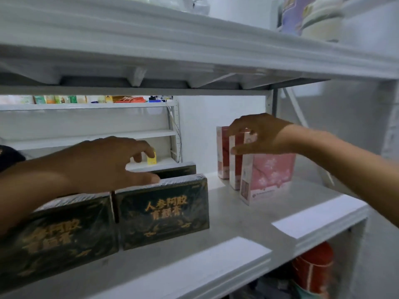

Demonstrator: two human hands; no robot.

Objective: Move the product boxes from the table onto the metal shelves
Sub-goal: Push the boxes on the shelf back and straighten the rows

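Head view: placement is finishing, open left hand (103,162) touching dark box (164,210), open right hand (261,134) squaring pink boxes (269,178); refetching likely next.

Two wide boxes (162,214) stand side by side on the left of the shelf (237,214), a third box (177,170) behind them. Three narrow boxes (267,180) line up front-to-back on its right.
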